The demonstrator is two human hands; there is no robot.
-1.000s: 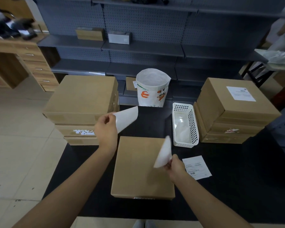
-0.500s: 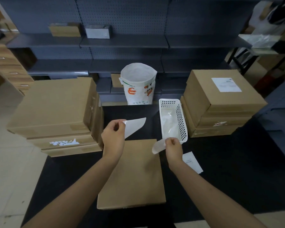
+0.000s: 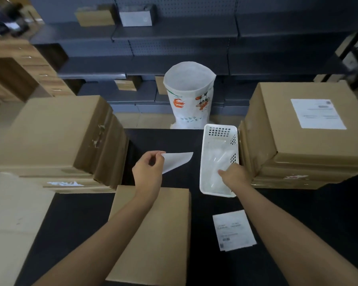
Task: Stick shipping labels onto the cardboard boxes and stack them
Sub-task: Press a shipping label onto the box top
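A flat cardboard box lies on the black table right in front of me, its top bare. My left hand hovers just past the box's far edge and pinches a white label sheet by one corner. My right hand reaches into the near end of a white plastic basket that holds pale backing papers. Its fingers are partly hidden inside, so I cannot tell whether they hold anything. A printed shipping label lies flat on the table to the right of the box.
A stack of unlabelled boxes stands at the left. At the right is another stack whose top box carries a label. A white printed bag stands open beyond the table's far edge. Grey shelves fill the background.
My right hand carried the peeled backing strip from above the box into the basket. My left hand, still holding the label sheet, moved slightly right and forward. The camera shifted closer.
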